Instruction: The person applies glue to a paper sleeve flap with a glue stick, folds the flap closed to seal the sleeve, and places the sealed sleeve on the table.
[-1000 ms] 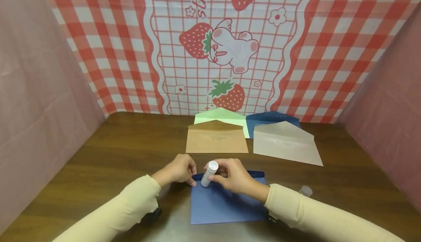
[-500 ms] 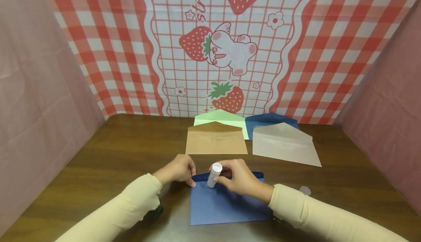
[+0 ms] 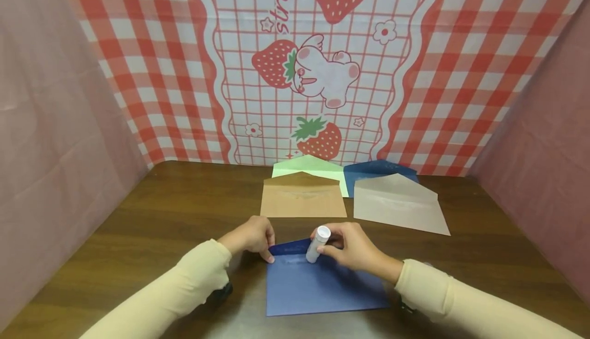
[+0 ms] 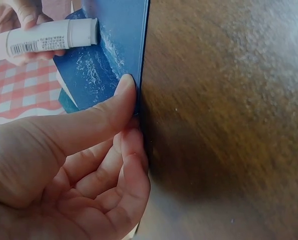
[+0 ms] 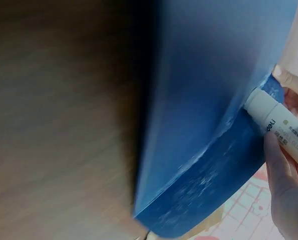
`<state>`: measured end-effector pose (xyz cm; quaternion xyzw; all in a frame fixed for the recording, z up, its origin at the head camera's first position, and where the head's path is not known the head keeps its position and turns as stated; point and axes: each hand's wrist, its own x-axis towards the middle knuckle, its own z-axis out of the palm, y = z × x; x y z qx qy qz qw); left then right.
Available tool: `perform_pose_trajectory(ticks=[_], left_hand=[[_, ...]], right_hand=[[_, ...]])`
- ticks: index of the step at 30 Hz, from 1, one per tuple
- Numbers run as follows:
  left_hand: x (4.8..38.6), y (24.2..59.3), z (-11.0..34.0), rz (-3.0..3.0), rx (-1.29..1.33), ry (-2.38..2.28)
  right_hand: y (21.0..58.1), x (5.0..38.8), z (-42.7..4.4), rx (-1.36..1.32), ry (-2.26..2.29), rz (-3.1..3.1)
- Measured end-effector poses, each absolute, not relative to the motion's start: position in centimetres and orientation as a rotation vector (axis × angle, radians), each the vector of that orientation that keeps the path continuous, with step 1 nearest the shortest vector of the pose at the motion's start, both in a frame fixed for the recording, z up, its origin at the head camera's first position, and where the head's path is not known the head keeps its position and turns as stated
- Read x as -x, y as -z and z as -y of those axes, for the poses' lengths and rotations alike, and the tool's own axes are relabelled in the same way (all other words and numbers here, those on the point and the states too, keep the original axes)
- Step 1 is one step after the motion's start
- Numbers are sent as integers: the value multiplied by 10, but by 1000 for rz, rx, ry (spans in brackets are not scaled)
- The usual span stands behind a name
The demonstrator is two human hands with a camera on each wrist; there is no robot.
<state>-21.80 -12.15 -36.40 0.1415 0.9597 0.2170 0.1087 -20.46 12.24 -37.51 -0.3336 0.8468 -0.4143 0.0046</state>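
Observation:
A blue envelope lies on the table with its darker flap opened away from me. My left hand pinches its left edge near the fold, thumb on top and fingers beneath, as the left wrist view shows. In my right hand is a white glue stick, held tilted with its lower end on the envelope near the fold. Whitish glue smears show on the flap and along the fold. The right wrist view shows the glue stick's printed label and its tip touching the paper.
Behind the hands lie several more envelopes: tan, light green, dark blue and grey-beige. A small translucent cap is mostly hidden behind the right sleeve. Checked cloth hangs at the table's back.
My right hand has moved the glue stick rightward along the fold, leaving a pale smear behind it. My left hand stays on the envelope's edge. The right sleeve now covers most of the cap.

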Motion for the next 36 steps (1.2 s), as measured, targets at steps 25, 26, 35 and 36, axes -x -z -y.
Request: perform_pose_trajectory(ticks=[25,26,35,36], left_hand=[[217,365,119,-2822,-345,-631],[216,364,119,-2821,-345,-633],[220,364,117,-2843,-372,-587],[220,364,116,-2837,-367,-583]], right_hand=[[368,203,-185,1056,1030,-2885],[368,203,-187,1064,1009,-2898],[354,197,-189,1076,835,-2978],[351,196,-187,1061,817,-2983]])
